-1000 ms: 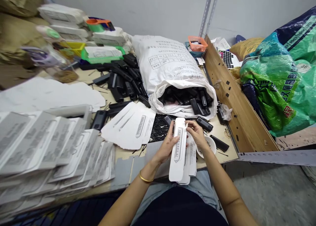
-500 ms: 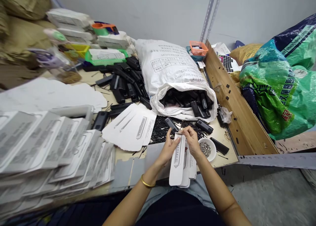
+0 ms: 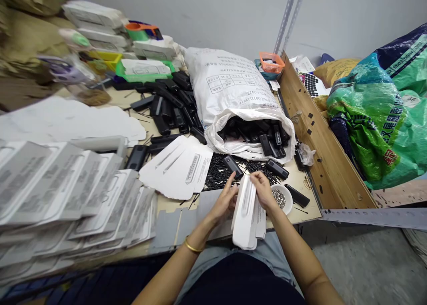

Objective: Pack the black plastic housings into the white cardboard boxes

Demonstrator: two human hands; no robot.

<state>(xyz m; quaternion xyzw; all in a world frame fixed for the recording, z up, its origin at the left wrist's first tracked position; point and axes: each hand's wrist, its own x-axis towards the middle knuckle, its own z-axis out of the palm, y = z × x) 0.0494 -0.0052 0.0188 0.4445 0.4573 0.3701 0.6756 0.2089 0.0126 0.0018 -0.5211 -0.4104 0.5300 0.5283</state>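
My right hand (image 3: 263, 190) has its thumb and fingers closed on the top end of a long white printed carton (image 3: 245, 214), which stands tilted in front of me, its lower end out past the near edge of the desk (image 3: 167, 240) and above my lap. My left hand (image 3: 222, 203), a gold bangle (image 3: 192, 245) at its wrist, is at the carton's left side with the index finger stretched out; I cannot tell whether its other fingers grip the carton or only lie alongside. More printed cartons (image 3: 261, 220) show behind and to the right of this one.

Just beyond my left fingertips a black plastic case (image 3: 233, 167) lies on a heap of thin black rods (image 3: 216, 174). Near the desk's front right corner is a white bowl (image 3: 288, 202) of small metal pieces, a second black case (image 3: 296, 195) beside it. A white woven sack (image 3: 230, 82) lies across the middle of the desk, its mouth towards the near edge and full of black cases; a loose pile of them (image 3: 167, 102) spreads along its left side. Flat printed sheets (image 3: 178, 167) lie fanned to the left of the rods, and overlapping rows of grey-and-white cartons (image 3: 66, 198) cover the front left corner. A wooden board (image 3: 320, 151) runs along the right edge, with an orange basket (image 3: 271, 68) by the far right corner.
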